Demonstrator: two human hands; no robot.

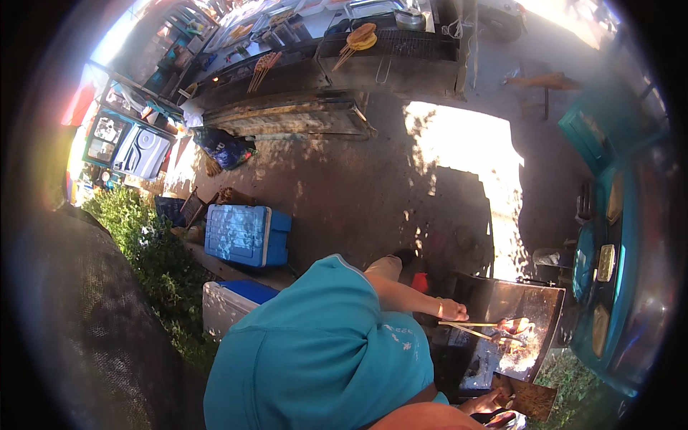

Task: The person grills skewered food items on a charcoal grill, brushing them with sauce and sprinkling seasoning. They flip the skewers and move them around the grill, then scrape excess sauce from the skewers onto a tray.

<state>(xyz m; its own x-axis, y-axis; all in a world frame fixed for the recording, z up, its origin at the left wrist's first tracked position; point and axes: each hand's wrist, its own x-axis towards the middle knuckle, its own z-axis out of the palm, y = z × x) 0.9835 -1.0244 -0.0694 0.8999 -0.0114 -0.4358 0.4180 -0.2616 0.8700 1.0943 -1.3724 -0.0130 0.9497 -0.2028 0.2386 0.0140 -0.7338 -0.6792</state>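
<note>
My left hand (453,310) is closed at the handle ends of wooden skewers (467,324). Browned food pieces (515,325) on the skewers lie over a low metal grill box (537,293) with bright, ashy contents. Near the bottom edge, my right hand (485,402) grips a flat brown board (532,399), possibly cardboard or wood, beside the near side of the grill box; part of this hand is hidden.
A blue cooler (236,234) and a grey cooler with a blue lid (228,309) stand left, by green bushes (161,279). Across the paved ground is a long grill (398,70) with skewered food (360,38). A teal vehicle (613,322) is at right.
</note>
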